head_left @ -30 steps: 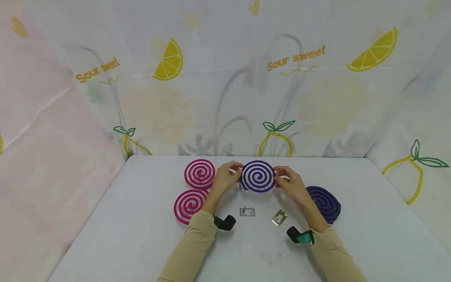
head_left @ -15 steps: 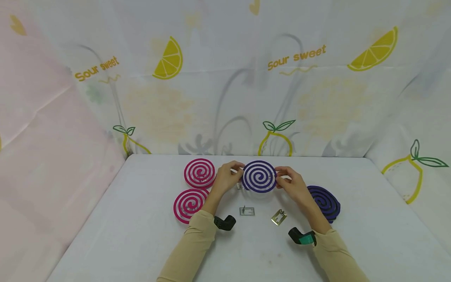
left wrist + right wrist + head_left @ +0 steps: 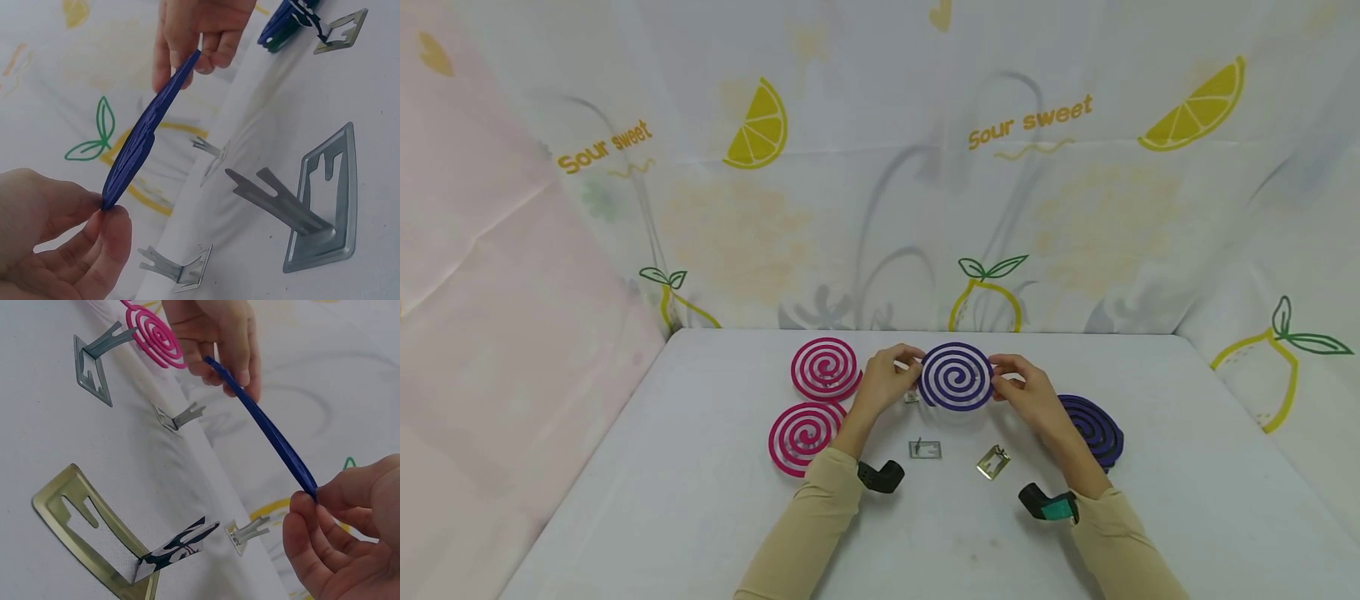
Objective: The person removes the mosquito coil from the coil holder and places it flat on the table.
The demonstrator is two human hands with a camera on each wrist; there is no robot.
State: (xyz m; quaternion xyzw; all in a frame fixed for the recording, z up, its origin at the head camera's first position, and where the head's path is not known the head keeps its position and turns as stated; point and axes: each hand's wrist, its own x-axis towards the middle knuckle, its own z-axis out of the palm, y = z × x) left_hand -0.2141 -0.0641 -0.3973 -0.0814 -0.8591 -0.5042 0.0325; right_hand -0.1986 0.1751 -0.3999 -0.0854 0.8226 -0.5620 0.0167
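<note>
A purple mosquito coil point(image 3: 957, 377) is held up over the back of the table between both hands. My left hand point(image 3: 887, 383) pinches its left rim between thumb and fingers, and my right hand point(image 3: 1022, 390) pinches the right rim. Seen edge-on in the left wrist view, the coil point(image 3: 134, 147) looks thin and slightly bent. Below it, upright forked prongs rise from small metal coil stands: a silver stand point(image 3: 322, 200) and, in the right wrist view, a gold stand point(image 3: 69, 519). Another silver stand point(image 3: 912, 396) is partly hidden beside my left hand.
Two pink mosquito coils, a back one point(image 3: 826, 368) and a front one point(image 3: 801, 440), lie to the left, the front one partly behind my left arm. More purple coils point(image 3: 1096, 432) lie stacked right of my right forearm. A printed cloth point(image 3: 880, 208) hangs behind the white table point(image 3: 1195, 500).
Both hands and the purple coil between them have shifted slightly to the right. The stands and the other coils have stayed in place.
</note>
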